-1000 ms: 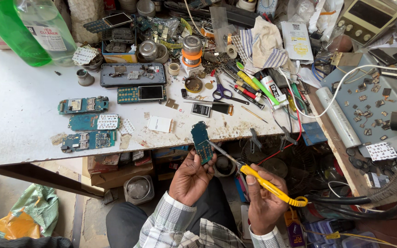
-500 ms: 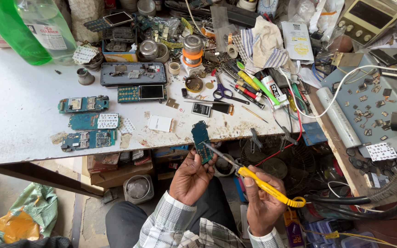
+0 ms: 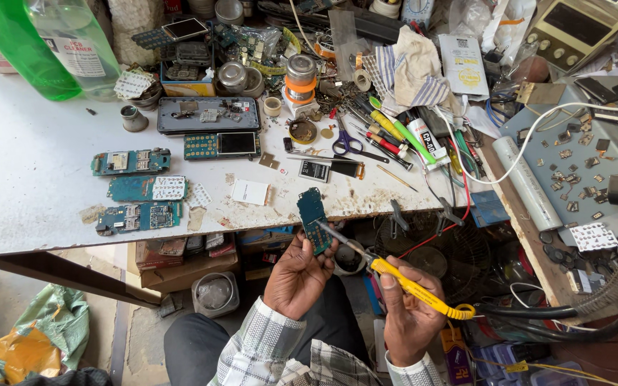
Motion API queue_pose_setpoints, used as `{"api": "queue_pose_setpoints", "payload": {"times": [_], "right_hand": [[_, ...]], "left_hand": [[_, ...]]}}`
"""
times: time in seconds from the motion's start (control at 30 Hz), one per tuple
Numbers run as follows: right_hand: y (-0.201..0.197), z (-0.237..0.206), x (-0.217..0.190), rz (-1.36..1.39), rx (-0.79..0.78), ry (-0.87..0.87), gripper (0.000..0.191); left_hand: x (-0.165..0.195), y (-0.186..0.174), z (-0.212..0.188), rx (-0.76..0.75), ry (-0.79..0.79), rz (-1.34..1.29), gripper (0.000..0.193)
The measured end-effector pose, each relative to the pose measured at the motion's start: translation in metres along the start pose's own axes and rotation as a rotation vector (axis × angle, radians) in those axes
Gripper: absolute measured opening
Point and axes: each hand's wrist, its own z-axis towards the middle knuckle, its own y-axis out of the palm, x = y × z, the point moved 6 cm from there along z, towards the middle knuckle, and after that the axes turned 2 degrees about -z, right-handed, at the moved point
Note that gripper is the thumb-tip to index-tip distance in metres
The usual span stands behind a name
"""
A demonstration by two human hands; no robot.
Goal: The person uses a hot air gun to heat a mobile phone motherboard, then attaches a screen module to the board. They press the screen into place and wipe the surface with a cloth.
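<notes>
Two hands work just below the table (image 3: 37,214) edge: the left hand (image 3: 296,275) pinches a circuit board (image 3: 312,216); the right hand (image 3: 409,314) grips a soldering iron (image 3: 395,277) touching it.

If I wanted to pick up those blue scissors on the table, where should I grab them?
Take the scissors by the blue handle loops, coming straight down from above. They lie flat on the white table, loops toward the far side and the dark blades pointing right toward the pens. The loops are rounded, thick and safest; tools crowd the blade end.
</notes>
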Motion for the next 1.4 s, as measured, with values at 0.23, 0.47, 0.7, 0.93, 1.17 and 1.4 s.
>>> {"api": "queue_pose_setpoints", "payload": {"times": [0.23, 0.47, 0.7, 0.93, 1.17, 1.4], "right_hand": [[0.0004, -0.0001, -0.0008, 0.005, -0.005, -0.001, 0.023], [0.0019, -0.0009, -0.0005, 0.002, -0.013, 0.012, 0.023], [0.0025, -0.0018, 0.0004, 0.031, -0.016, 0.001, 0.023], [0.0022, -0.0031, 0.0014, 0.028, -0.025, 0.025, 0.024], [0.0017, -0.0035, 0.0013, 0.03, -0.032, 0.012, 0.024], [0.0015, -0.0037, 0.0003, 0.014, -0.043, -0.011, 0.023]], "left_hand": [[-0.0011, -0.0057, 0.0008, -0.001, -0.008, 0.005, 0.014], [-0.0008, -0.0067, 0.0014, -0.005, -0.013, -0.002, 0.014], [-0.0002, -0.0053, 0.0013, -0.02, -0.009, 0.004, 0.013], [-0.0009, -0.0051, 0.0013, -0.016, -0.005, 0.003, 0.013], [-0.0007, -0.0036, 0.0003, -0.011, -0.015, 0.004, 0.013], [-0.001, -0.0057, 0.0016, -0.022, -0.003, -0.024, 0.014]]}}
